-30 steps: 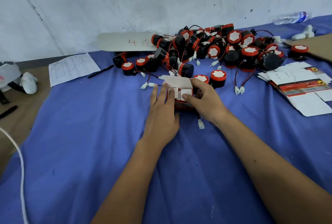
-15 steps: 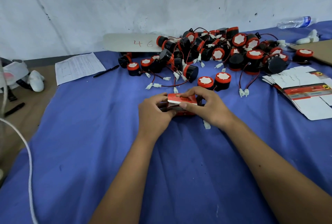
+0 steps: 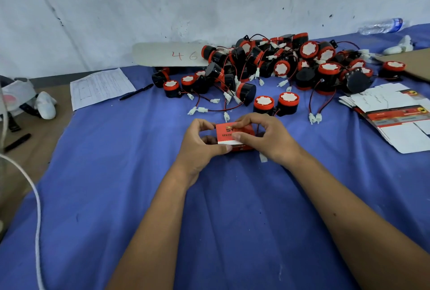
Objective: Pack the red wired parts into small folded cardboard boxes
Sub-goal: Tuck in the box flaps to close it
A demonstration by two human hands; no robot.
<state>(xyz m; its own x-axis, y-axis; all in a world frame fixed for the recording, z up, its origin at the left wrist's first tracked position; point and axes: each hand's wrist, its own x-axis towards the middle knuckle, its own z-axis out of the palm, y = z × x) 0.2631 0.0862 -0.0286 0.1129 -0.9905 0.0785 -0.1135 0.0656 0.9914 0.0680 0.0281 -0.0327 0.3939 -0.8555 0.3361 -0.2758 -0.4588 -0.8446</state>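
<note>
Our left hand (image 3: 200, 145) and right hand (image 3: 267, 138), fingers curled, grip the red box (image 3: 233, 137) on the blue cloth (image 3: 116, 173), near the parts (image 3: 279, 64).

both bare forearms reach forward from the bottom edge and angle in toward each other, wrists low. the left hand (image 3: 200, 148) is curled, thumb tip pressed forward along the near side and index finger arched over the top. the right hand (image 3: 271, 139) mirrors it, fingers bent over the far side, thumb pinching in from the front. the two hands sit close together, knuckles raised, fingertips nearly meeting between them.
</note>
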